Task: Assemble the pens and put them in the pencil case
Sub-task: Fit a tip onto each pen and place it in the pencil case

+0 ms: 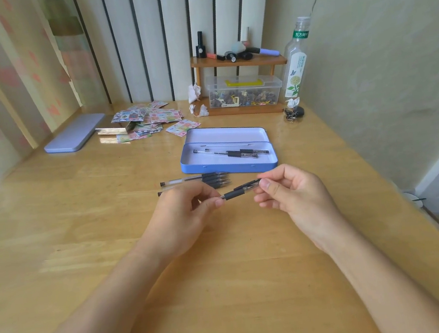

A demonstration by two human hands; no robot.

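Observation:
Both hands hold one black gel pen (239, 191) just above the wooden table (83, 238). My left hand (182, 212) pinches the grip end. My right hand (290, 190) grips the capped end. Behind them a blue tin pencil case (193, 166) lies open with two capped pens (239, 153) and a thin refill inside. Several uncapped pens (203, 180) lie side by side on the table between the case and my left hand, partly hidden by it.
A flat purple lid (74, 133) lies at the back left beside scattered sticker sheets (149, 119). At the back stand a small wooden shelf (239, 63) with cosmetics, a clear box (243, 91), a clear bottle (295, 63) and crumpled tissues (194, 92).

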